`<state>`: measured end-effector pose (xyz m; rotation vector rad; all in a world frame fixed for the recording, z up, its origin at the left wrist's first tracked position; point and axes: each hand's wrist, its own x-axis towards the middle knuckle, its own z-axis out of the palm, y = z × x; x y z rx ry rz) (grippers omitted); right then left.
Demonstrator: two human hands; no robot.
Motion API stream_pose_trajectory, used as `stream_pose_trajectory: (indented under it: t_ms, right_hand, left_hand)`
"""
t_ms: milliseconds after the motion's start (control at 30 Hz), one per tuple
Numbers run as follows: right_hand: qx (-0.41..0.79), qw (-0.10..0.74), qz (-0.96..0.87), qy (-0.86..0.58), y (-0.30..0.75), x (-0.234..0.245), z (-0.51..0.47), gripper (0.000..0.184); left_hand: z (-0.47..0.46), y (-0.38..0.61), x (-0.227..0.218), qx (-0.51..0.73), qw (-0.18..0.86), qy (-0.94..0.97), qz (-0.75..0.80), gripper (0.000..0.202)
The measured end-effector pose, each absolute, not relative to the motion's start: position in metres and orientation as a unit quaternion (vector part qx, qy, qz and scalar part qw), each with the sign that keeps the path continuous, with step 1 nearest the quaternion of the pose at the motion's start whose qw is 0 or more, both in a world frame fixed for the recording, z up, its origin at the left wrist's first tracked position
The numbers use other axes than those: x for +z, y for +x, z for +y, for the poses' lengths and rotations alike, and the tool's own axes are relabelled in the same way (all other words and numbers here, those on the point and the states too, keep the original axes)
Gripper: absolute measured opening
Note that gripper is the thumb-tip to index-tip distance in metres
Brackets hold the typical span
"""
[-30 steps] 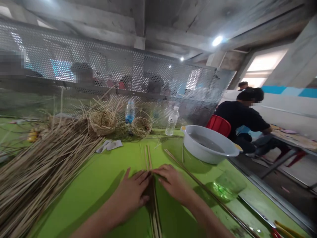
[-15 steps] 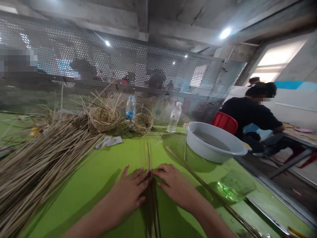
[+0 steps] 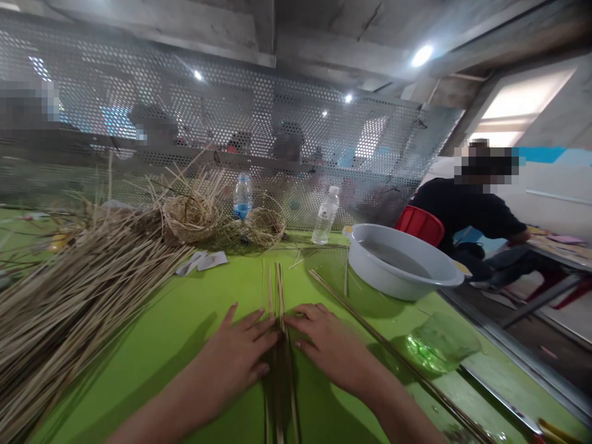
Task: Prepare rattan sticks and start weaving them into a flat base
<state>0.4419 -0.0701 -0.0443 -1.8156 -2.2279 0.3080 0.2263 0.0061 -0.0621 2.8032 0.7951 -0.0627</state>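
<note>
Several thin bamboo-like strips [image 3: 280,290] lie lengthwise on the green tabletop, running from between my hands toward the bottom of the view. My left hand [image 3: 240,348] rests palm down on their left side, fingers spread and fingertips on the strips. From the right, my right hand [image 3: 326,339] touches the outer strip with its fingertips, its fingers slightly bent and apart. Below the hands the strips lie with gaps between them. Beside my right forearm, another bundle of long strips [image 3: 365,324] lies slantwise.
A big pile of strips [image 3: 92,296] covers the left. Behind stand woven baskets [image 3: 192,219], [image 3: 266,225] and bottles [image 3: 242,197], [image 3: 326,216]. A water basin [image 3: 402,262], green container [image 3: 441,345] and metal blade-like tool [image 3: 504,401] are right. A person [image 3: 467,209] sits beyond.
Below my hands the strips have spread farther apart, the right one now lying separate from the others. Both hands stay in nearly the same place.
</note>
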Motion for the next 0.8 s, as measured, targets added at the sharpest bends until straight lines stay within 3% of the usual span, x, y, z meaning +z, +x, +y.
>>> stream_pose_trajectory:
  t_ms: [267,433,800]
  right_hand:
    - [0.102,0.128,-0.764,-0.624,0.4433,-0.0472,-0.0703,0.039]
    - [0.112,0.131,-0.765,-0.621,0.4408,-0.0433,-0.0719,0.05]
    - [0.106,0.111,-0.765,-0.626,0.4404,-0.0401,-0.0736,0.046]
  left_hand:
    - [0.0054,0.2237,-0.0694,0.01,0.1,0.959,0.265,0.056]
    - [0.002,0.2246,-0.0705,0.025,0.093,0.962,0.254,0.052]
    - [-0.0011,0.2278,-0.0697,0.029,0.076,0.963,0.258,0.052]
